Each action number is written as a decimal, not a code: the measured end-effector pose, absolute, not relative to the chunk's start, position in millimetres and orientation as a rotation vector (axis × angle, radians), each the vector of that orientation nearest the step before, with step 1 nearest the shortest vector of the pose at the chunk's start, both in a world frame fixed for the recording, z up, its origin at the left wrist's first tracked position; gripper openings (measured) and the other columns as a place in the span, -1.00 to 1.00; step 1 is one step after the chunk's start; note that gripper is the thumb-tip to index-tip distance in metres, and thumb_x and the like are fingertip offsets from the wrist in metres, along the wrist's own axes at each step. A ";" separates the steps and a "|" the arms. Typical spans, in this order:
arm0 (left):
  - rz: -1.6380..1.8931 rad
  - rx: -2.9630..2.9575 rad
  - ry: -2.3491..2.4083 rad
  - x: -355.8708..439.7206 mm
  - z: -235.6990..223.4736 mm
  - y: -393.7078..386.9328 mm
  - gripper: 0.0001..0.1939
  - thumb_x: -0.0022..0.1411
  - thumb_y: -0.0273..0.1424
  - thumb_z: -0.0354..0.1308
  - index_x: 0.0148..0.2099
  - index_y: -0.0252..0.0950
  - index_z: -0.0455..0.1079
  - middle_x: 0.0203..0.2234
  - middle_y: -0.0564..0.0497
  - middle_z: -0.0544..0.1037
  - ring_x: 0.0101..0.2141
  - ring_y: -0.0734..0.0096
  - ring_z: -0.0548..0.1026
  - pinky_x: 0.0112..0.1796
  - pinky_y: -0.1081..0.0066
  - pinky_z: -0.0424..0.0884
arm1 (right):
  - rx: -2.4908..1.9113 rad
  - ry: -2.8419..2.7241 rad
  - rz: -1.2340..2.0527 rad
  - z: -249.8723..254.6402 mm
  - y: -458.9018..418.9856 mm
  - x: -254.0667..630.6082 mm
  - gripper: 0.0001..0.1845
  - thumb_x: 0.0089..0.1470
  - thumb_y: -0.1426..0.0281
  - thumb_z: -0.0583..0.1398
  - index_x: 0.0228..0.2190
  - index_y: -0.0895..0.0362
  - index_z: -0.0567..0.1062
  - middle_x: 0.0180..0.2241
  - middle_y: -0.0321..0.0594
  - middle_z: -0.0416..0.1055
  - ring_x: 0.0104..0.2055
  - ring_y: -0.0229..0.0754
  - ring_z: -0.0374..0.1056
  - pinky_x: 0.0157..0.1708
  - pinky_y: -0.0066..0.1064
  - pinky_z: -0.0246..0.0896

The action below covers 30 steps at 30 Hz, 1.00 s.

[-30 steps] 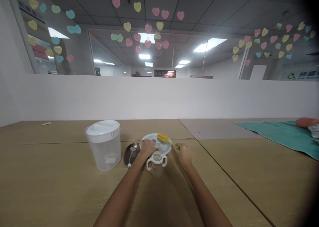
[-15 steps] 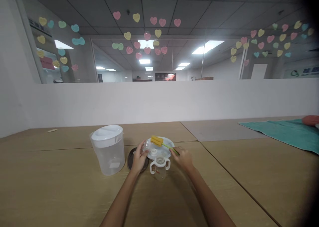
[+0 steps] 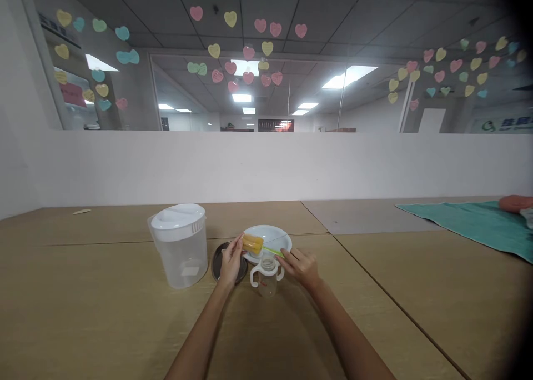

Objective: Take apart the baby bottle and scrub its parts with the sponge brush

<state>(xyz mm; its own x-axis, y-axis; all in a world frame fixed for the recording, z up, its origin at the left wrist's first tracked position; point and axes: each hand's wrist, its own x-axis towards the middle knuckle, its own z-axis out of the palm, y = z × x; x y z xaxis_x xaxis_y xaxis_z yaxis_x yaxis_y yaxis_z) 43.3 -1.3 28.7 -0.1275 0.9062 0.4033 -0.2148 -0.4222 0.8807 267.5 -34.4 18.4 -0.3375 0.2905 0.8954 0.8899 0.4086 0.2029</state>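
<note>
My right hand (image 3: 300, 264) is closed around the green handle of a bottle brush with a yellow sponge head (image 3: 252, 244). My left hand (image 3: 231, 262) grips a clear cover (image 3: 244, 243), and the sponge head appears to be inside it. Both are held over a white plate (image 3: 277, 233). Just in front of the plate stands a clear baby bottle (image 3: 267, 283), upright and uncapped, with a white two-handled collar. A dark round tray (image 3: 216, 264) lies partly hidden behind my left hand.
A tall translucent pitcher (image 3: 183, 258) with a white lid stands to the left. On the far right a teal cloth (image 3: 462, 219) lies under a reddish object (image 3: 515, 203). A thin flat piece (image 3: 82, 211) rests at the back left. A wall (image 3: 266, 166) bounds the table behind.
The sponge head has moved left and down, from beside the clear cover to inside it. My right hand has shifted slightly left with the brush.
</note>
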 end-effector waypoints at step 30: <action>1.745 1.642 1.898 17.7 8.9 6.1 -0.62 0.20 -0.33 -0.04 0.06 -0.31 0.27 -0.13 -0.15 0.34 -0.05 0.20 0.34 0.02 0.18 0.25 | -1.256 -1.476 -0.788 12.5 -23.5 268.3 -0.64 0.15 0.15 0.09 -0.37 0.11 0.58 -0.55 -0.23 0.43 -0.52 -0.36 0.29 -0.50 -0.51 -0.09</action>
<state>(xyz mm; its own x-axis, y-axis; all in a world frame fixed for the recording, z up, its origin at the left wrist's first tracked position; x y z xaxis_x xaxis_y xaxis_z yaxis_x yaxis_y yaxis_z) 17.7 6.1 8.9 -0.4202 0.7143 0.5597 0.6176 -0.2268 0.7531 268.3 -23.5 12.5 0.0418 0.3083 0.9504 0.9611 0.2476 -0.1226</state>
